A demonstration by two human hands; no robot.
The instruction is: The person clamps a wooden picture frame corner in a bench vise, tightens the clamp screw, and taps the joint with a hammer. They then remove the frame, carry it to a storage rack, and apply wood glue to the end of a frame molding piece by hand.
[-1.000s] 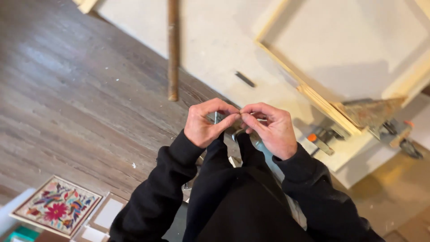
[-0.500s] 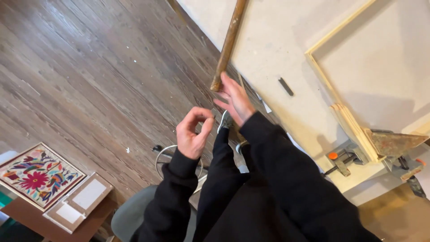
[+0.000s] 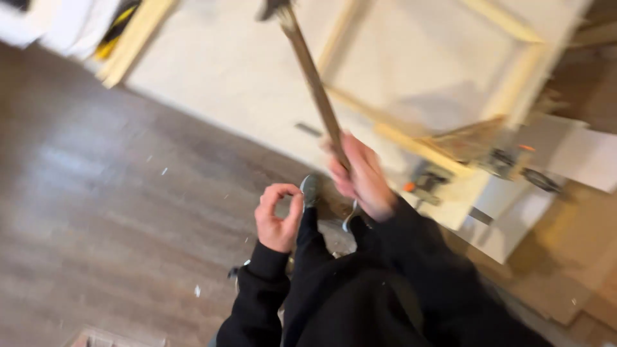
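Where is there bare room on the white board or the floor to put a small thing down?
The white board is bare between the long wooden stick and the timber strip at its far left edge. The wood floor left of the left hand is open too, with only small specks. It is crowded right of the right hand: wooden frame and clamps.

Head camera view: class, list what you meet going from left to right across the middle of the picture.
Dark wood floor → left hand → right hand, gripping the long wooden handle → orange-tipped clamp → white panel.
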